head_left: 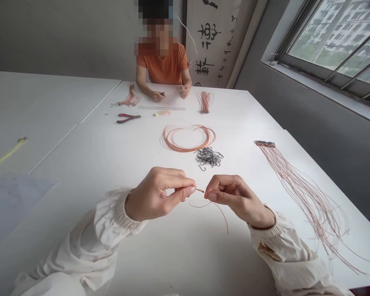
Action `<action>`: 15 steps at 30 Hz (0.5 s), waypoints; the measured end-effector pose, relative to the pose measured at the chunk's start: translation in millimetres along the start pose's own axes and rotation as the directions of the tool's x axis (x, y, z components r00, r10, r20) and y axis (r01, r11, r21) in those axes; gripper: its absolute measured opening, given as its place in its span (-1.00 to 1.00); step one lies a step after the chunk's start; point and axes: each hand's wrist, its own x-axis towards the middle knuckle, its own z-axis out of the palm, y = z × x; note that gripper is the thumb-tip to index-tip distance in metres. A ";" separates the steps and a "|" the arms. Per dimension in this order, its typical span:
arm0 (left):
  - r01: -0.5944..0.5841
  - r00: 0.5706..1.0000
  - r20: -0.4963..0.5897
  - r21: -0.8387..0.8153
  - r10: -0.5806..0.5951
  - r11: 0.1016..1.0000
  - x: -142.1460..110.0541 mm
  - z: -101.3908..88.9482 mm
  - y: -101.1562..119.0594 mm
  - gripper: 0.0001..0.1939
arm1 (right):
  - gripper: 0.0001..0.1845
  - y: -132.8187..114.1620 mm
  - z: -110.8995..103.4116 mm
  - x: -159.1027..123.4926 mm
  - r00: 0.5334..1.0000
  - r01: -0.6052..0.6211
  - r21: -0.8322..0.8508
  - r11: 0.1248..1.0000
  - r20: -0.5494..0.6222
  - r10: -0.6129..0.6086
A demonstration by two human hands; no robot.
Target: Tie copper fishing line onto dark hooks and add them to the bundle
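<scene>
My left hand [162, 191] is closed in a pinch on a small fishing hook [200, 190]. Only its shank, wound with orange line, sticks out past the fingertips; the bend is hidden. Just to the right, my right hand [231, 197] pinches the orange fishing line [223, 213] close to the hook's end. A loop and a loose tail of this line hang below the fingers. Beyond my hands lies a pile of dark fishing hooks [209, 157], with one hook slightly apart at its front. Behind the pile rests a coil of orange line [169, 144].
On the right lies a bundle of hooks tied to long lines [291, 174]. Across the table sits a person in an orange shirt [165, 65], near red-handled pliers [128, 118], a clear ruler [162, 108] and two line bundles [132, 98] [204, 102]. A yellow cord [6, 156] lies left.
</scene>
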 end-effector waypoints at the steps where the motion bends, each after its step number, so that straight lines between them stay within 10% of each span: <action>1: -0.002 1.000 0.000 0.005 0.002 1.000 -0.1 -0.3 0.2 -0.82 | -0.83 -0.8 -0.3 -0.2 1.000 -0.007 -0.015 1.000 0.008 0.007; 10: -0.035 0.997 0.066 0.107 0.028 0.994 1.4 2.1 2.0 -0.81 | -0.87 -7.2 4.2 3.0 0.966 0.222 -0.492 0.842 -0.009 -0.259; 15: 0.034 0.982 -0.186 -0.047 -0.042 0.998 4.0 26.3 1.1 -0.60 | -0.88 -7.0 8.1 2.7 0.917 0.266 -0.468 0.843 -0.146 -0.370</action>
